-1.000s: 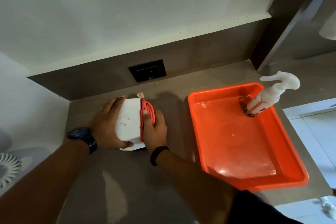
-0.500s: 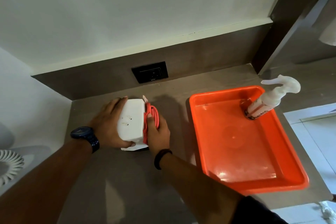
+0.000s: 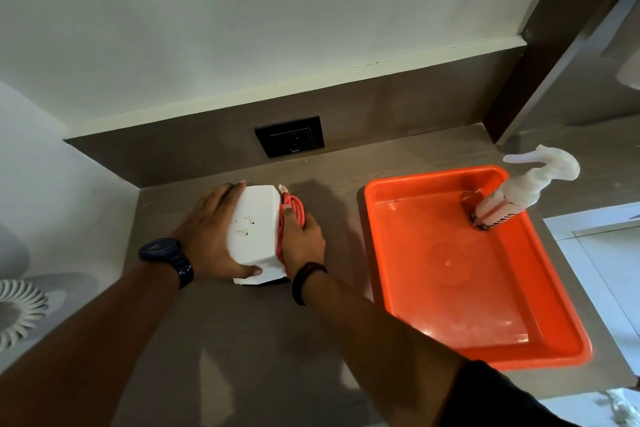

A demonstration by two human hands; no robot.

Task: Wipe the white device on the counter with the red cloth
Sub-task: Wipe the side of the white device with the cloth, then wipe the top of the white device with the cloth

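Left of centre in the frame, your left hand (image 3: pixel 207 236) clamps the white device (image 3: pixel 254 232) on the counter (image 3: pixel 242 340). Your right hand (image 3: pixel 303 241) presses the red cloth (image 3: pixel 292 215) against its right side: mid-wipe. Next, likely stroke along that face, holding it firm.

No legible text showing anywhere. Spray bottle (image 3: pixel 509 199), leaning in far right corner of orange tray (image 3: pixel 554 291), is carrying printed label, too blurred to read. Small mark on black wall socket (image 3: pixel 290 136) is staying unreadable.
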